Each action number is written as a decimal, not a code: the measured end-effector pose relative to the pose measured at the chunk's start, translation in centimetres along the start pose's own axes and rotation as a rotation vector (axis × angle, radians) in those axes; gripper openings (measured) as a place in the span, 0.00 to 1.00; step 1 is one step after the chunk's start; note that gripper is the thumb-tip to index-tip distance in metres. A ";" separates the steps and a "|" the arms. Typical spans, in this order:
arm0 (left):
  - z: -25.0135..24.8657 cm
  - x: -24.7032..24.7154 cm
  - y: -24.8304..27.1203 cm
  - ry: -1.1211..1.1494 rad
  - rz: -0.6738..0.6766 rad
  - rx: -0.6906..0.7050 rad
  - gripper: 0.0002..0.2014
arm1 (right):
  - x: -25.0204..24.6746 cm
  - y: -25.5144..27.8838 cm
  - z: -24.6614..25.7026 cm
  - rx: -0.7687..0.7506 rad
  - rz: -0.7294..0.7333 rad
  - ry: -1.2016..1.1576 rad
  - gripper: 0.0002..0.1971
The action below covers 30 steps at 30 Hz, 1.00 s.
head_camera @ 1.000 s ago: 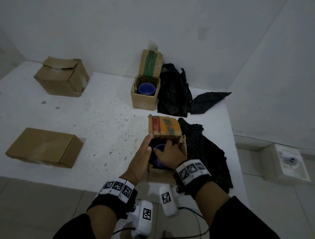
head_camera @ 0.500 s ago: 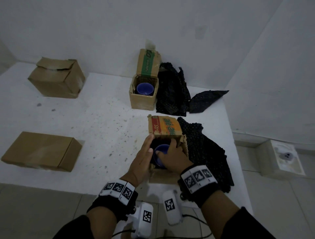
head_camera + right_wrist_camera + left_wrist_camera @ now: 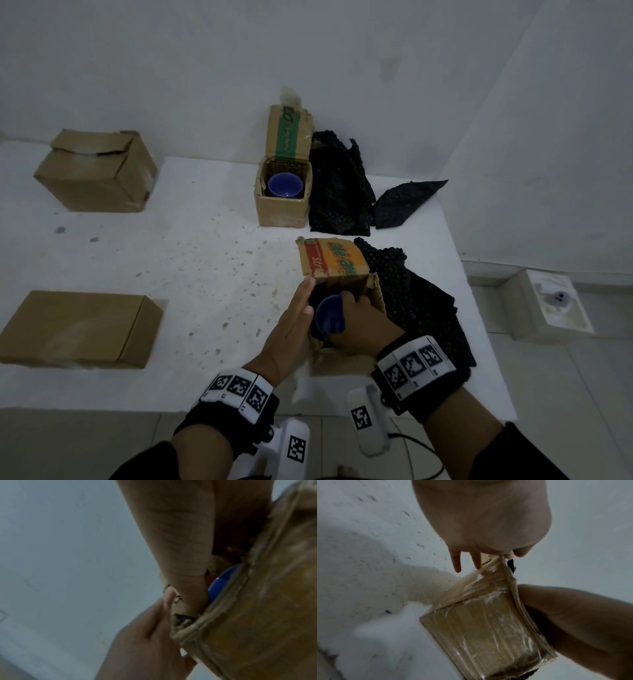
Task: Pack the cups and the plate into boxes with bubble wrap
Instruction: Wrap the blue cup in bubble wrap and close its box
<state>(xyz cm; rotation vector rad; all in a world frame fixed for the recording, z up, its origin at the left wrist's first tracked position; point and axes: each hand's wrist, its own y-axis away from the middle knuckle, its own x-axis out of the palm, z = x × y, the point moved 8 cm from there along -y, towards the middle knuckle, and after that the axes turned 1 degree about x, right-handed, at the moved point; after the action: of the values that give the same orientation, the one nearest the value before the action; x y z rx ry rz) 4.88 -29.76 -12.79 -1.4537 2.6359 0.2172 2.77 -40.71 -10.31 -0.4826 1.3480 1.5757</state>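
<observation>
A small open cardboard box [image 3: 373, 294] with a printed flap stands near the table's front edge. Inside it sits a blue cup [image 3: 327, 317], tilted, and my right hand [image 3: 356, 308] reaches in and grips it. In the right wrist view the blue cup [image 3: 221, 582] shows between my right hand [image 3: 188, 588] and the box wall [image 3: 265, 601]. My left hand [image 3: 306, 296] lies flat with straight fingers against the box's left side. The left wrist view shows my left hand [image 3: 477, 561] touching the taped box [image 3: 484, 628]. A second blue cup [image 3: 285, 186] sits in the far open box [image 3: 281, 212]. No plate is in view.
Black bubble wrap [image 3: 414, 305] lies right of the near box, and more bubble wrap [image 3: 339, 192] lies right of the far box. Two closed cardboard boxes stand at the left, one at the back [image 3: 96, 171] and a flat one in front [image 3: 78, 329]. The white table [image 3: 191, 260] ends just before my wrists.
My right hand has shifted a little inside the near box, and more of the blue cup shows. My left hand stays pressed against the box's side.
</observation>
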 end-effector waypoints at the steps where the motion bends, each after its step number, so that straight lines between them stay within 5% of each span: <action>1: -0.1 -0.1 0.1 0.011 0.009 0.008 0.24 | -0.4 -0.2 0.5 -0.036 -0.051 0.079 0.39; 5: 0.1 -0.3 0.1 0.063 0.031 0.024 0.31 | 0.0 -0.6 3.9 -0.301 -0.139 0.376 0.32; 11: 0.2 0.4 0.1 0.041 0.042 0.012 0.24 | 1.0 -2.0 3.4 -0.289 -0.040 0.539 0.29; 19: -2.1 0.0 0.5 0.263 -0.043 -0.042 0.53 | 1.0 -2.9 3.1 -0.304 -0.086 0.298 0.32; 22: -2.8 -0.5 0.4 0.268 -0.140 -0.046 0.36 | -1.5 -1.2 2.7 -0.414 -0.139 0.031 0.29; 24: -2.8 -1.9 0.5 0.053 -0.336 -0.030 0.23 | -3.7 0.6 1.9 -0.491 -0.186 -0.147 0.23; 27: -4.8 -2.0 0.3 -0.359 -0.494 0.039 0.23 | -7.2 2.8 -1.4 -0.540 -0.369 -0.300 0.12; 30: -8.7 1.5 -1.0 -0.411 -0.445 0.197 0.21 | -9.6 2.8 -6.3 -0.489 -0.520 -0.366 0.07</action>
<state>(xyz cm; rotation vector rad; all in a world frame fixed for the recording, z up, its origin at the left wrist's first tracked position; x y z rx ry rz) 4.63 -33.14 -4.57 -1.6664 1.9061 0.1796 2.96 -50.16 -3.14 -0.7298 0.4952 1.4481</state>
